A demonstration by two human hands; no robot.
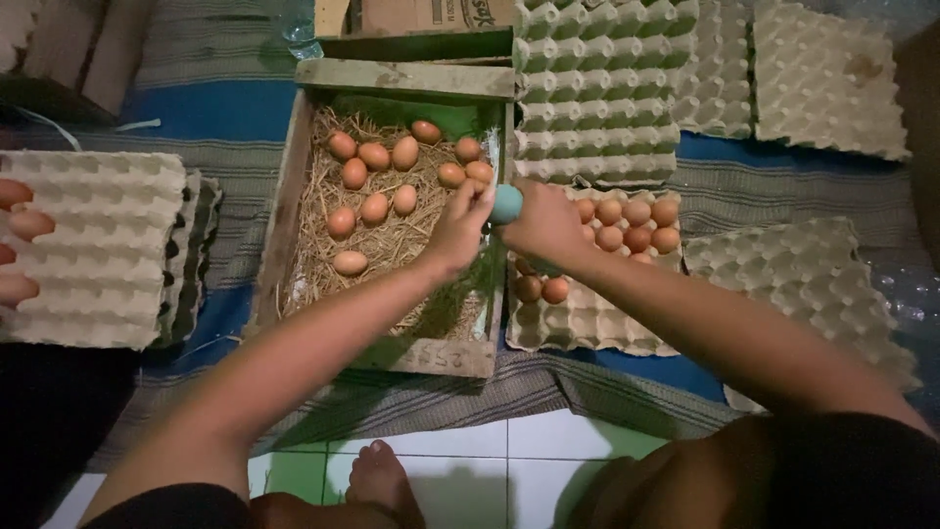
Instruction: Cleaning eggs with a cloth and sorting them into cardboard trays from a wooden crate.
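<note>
A wooden crate point(290, 196) lined with straw holds several brown eggs point(374, 155). Right of it lies a grey egg tray point(587, 328) with several brown eggs point(627, 223) in its far cells. Both of my hands meet over the crate's right edge. A pale blue-green egg point(507, 203) sits between them. My left hand point(456, 231) touches its left side with the fingertips. My right hand point(544, 223) closes around its right side, above the tray.
Stacks of grey egg trays lie at the back point(597, 88), back right point(827, 78), right point(803, 284) and left point(98, 245), the left one with eggs at its edge. A striped cloth covers the floor. My bare foot point(380, 480) rests on pale tiles in front.
</note>
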